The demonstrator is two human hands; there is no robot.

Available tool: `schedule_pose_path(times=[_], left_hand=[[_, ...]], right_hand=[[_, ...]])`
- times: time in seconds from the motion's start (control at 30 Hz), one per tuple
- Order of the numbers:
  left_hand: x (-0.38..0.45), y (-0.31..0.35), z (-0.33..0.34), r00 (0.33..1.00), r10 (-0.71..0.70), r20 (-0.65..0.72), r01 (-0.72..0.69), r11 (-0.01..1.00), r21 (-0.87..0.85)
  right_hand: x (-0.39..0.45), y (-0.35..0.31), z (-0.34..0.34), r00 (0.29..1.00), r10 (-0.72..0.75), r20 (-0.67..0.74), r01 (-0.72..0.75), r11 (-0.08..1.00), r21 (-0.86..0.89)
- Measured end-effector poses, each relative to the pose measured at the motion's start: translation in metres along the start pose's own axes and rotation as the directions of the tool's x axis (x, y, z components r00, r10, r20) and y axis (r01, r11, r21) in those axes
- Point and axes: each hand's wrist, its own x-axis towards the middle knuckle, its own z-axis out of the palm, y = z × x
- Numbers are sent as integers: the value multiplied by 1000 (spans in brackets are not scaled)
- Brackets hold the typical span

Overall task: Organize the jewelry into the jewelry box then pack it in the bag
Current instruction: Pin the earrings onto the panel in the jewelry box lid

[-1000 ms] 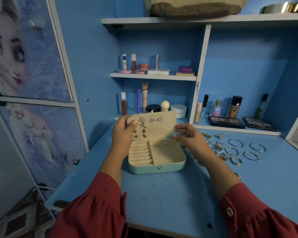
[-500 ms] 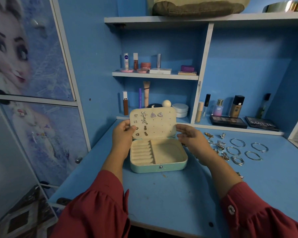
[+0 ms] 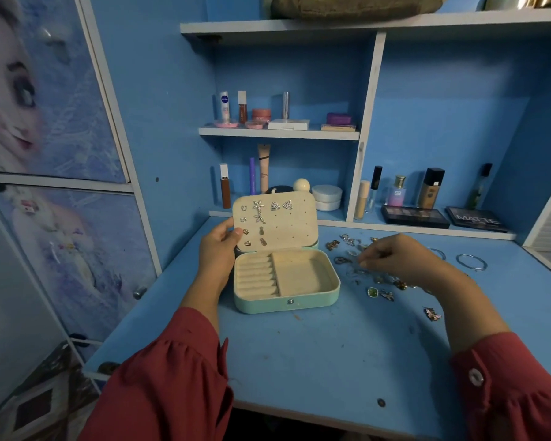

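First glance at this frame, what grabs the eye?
The open mint jewelry box at the desk's centre, its cream lid up and studded with earrings, held at its left edge by the left hand. To its right, the right hand reaches with curled fingers into the scattered loose jewelry. A big cartoon face fills the cabinet door at left.

Part of the loose jewelry [image 3: 376, 283] is covered by the right hand [image 3: 398, 259], and the pieces at its fingertips are blurred, so whether anything is pinched cannot be told. One bangle [image 3: 438, 253] just beyond that hand is mostly hidden behind it. The lower left corner of the jewelry box lid [image 3: 287, 224] is concealed by the left hand [image 3: 218, 249]. The bag [image 3: 347, 6] on the top shelf, far above both hands, is cut off by the upper edge.
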Motion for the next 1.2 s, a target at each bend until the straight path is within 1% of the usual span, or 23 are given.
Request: schedule_pose_path(times=[0.2, 0.33, 0.53, 0.67, 0.87, 0.93, 1.03, 1.2], left_hand=[[-1, -2, 0, 1000, 23, -6, -23, 1000, 15], [-1, -1, 1, 1000, 28, -11, -28, 1000, 1], [-3, 1, 2, 1000, 19, -3, -19, 1000, 2], [-4, 2, 1, 1000, 15, 12, -16, 1000, 7], [-4, 3, 1, 1000, 6, 15, -6, 1000, 8], [-4, 2, 1, 1000, 7, 16, -7, 1000, 6], [-3, 1, 1, 1000, 7, 10, -8, 1000, 7], [-4, 3, 1, 1000, 17, 6, -17, 1000, 0]], right_hand=[[-9, 4, -10, 999, 34, -7, -34, 999, -31], [-14, 3, -12, 997, 56, 49, -52, 995, -82], [-17, 3, -16, 991, 59, 118, -49, 995, -83], [-18, 4, -17, 979, 128, 161, -93, 974, -206], [-15, 3, -15, 981, 144, 128, -107, 961, -255], [-14, 4, -14, 983, 148, 105, -119, 961, -249], [-12, 5, -14, 985, 158, 69, -132, 950, -283], [-13, 4, -13, 984, 169, 61, -142, 939, -312]])
